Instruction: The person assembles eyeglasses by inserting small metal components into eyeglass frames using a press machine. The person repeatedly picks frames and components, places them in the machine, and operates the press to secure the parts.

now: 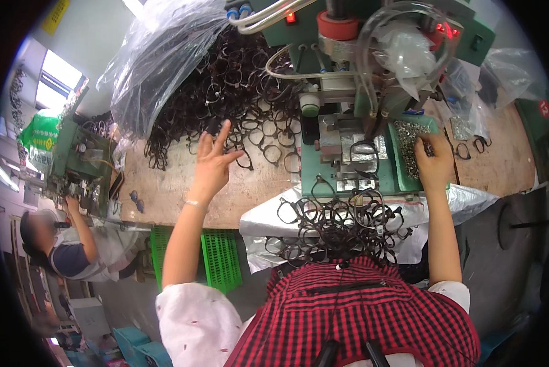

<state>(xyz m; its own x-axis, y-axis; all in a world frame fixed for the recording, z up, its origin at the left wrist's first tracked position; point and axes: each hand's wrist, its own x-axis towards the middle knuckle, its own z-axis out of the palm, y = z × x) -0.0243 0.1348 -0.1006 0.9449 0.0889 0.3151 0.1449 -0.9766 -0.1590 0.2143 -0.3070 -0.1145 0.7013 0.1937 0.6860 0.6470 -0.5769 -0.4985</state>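
While the left hand [212,160] hovers spread and empty at centre frame beside the tangled pile of dark spectacle frames [225,92], the right hand [432,160] pinches small metal parts [407,144] in the green tray [397,177] at right. Frames likely handle light, springy, snag-prone; lift by a rim. Two heaps, uncountable; one frame [364,158] sits on the machine [348,92].

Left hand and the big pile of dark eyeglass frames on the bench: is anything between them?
Nothing visible. The left hand hovers with fingers spread, open, at the near edge of the pile of eyeglass frames; only bare wooden benchtop lies under it. The clear plastic bag covers the pile's far left side only.
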